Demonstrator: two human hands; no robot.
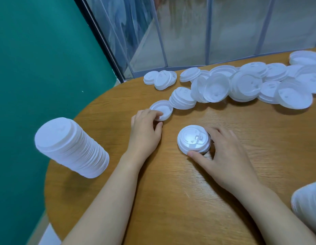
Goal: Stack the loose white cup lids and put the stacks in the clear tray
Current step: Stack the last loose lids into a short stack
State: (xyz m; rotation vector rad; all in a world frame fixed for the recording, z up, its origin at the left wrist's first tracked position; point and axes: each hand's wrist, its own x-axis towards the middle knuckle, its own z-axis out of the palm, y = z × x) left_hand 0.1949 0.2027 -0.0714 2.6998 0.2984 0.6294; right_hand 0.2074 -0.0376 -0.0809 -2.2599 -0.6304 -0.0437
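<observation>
The right hand (228, 156) grips a short stack of lids (193, 141) on the table (171, 200) — thumb and fingers curled round its rim. The left hand (146, 128) pinches an upturned lid (161, 109) beside the loose lids (242, 85).

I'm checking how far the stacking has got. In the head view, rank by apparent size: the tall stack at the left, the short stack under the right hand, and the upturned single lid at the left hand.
1. Tall stack, though it is nearer the camera.
2. Short stack.
3. Upturned lid, partly covered.
</observation>
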